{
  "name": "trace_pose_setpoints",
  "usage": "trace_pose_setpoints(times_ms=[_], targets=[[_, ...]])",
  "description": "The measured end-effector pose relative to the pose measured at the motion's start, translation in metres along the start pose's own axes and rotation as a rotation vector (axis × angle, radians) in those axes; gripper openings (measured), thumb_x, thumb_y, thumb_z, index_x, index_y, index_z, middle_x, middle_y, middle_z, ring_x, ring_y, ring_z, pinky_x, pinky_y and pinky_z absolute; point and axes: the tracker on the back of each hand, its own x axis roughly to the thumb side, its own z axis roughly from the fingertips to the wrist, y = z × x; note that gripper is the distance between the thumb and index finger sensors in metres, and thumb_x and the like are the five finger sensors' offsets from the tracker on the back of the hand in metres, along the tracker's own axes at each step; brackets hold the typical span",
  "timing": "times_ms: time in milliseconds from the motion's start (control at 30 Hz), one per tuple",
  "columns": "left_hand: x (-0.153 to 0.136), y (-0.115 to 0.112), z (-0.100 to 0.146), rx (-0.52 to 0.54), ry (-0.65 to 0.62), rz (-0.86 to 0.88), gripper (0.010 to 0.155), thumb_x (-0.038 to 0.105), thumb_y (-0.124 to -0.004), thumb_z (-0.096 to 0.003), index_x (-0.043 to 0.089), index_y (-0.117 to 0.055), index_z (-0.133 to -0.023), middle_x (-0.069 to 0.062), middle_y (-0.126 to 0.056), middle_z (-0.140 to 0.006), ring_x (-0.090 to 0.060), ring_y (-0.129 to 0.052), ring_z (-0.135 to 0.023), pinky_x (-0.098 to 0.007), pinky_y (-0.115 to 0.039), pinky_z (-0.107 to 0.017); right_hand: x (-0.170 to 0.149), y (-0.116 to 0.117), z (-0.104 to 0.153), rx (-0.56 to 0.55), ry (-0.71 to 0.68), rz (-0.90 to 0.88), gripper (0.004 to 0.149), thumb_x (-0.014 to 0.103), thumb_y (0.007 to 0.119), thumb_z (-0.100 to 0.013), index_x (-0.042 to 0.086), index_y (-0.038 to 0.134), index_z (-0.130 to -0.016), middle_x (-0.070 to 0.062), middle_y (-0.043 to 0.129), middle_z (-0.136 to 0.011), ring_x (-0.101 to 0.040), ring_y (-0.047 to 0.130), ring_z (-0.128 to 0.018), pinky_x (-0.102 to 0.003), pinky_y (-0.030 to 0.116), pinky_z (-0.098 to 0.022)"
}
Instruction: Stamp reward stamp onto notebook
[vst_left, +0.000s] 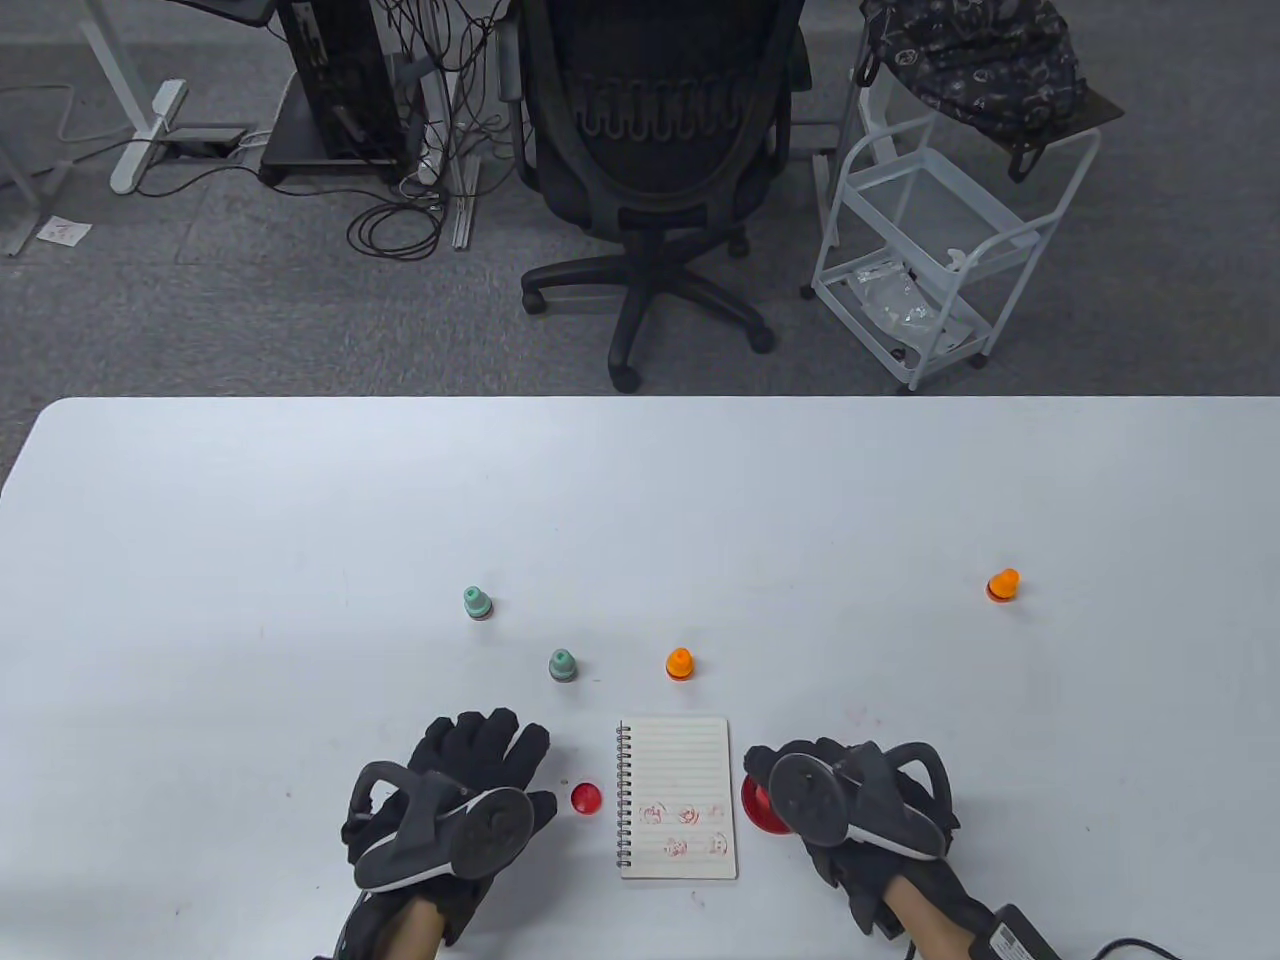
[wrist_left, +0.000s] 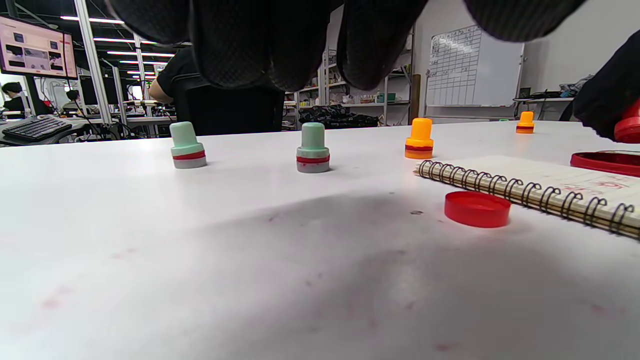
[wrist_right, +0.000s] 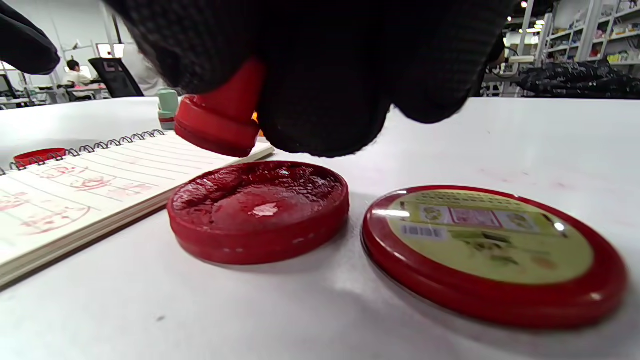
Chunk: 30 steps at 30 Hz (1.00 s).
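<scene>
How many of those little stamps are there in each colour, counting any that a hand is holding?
Green stamps: 2
Orange stamps: 2
Red stamp: 1, held in the right hand above the ink pad
Total: 5

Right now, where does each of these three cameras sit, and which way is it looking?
Table view: overhead, looking down at the table; both gloved hands, left hand, right hand.
Left wrist view: low on that wrist, facing the four capped stamps; fingers above.
Right wrist view: low on that wrist, facing the ink pad and its lid; fingers grip a red stamp.
All three show the notebook.
</scene>
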Motion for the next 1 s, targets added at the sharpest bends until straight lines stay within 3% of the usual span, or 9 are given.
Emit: trace_pose_setpoints(times_ms=[400, 700, 1000], targets=[[0.003, 0.013, 0.006, 0.049, -0.012, -0.015, 0.068, 0.055, -0.067, -0.0526, 0.016, -0.071, -0.109, -0.02, -0.066, -0.112, -0.053, -0.069, -0.095, -0.068, -0.056, -0.069, 0.023, -0.023, 0.001, -0.148, -0.035, 0.081, 0.05, 0.035, 0.079, -0.037, 0.029, 0.077, -0.086, 0.0, 0.091, -0.08, -0.013, 0.1, -0.053, -0.031, 0.087, -0.041], [0.004, 0.014, 0.006, 0.051, -0.022, -0.017, 0.068, 0.054, -0.067, -0.0526, 0.016, -0.071, -0.109, -0.019, -0.067, -0.112, -0.053, -0.07, -0.095, -0.068, -0.057, -0.069, 0.053, -0.034, -0.039, -0.127, -0.063, 0.113, 0.05, 0.034, 0.079, -0.036, 0.03, 0.076, -0.086, 0.0, 0.091, -0.081, -0.013, 0.099, -0.053, -0.031, 0.087, -0.042], [0.003, 0.014, 0.006, 0.05, -0.015, -0.018, 0.068, 0.054, -0.067, -0.0526, 0.016, -0.071, -0.108, -0.019, -0.067, -0.111, -0.053, -0.07, -0.094, -0.068, -0.057, -0.069, 0.08, -0.027, -0.073, -0.087, -0.073, 0.171, 0.051, 0.035, 0.079, -0.036, 0.031, 0.074, -0.087, 0.002, 0.089, -0.082, -0.013, 0.098, -0.054, -0.031, 0.086, -0.043]])
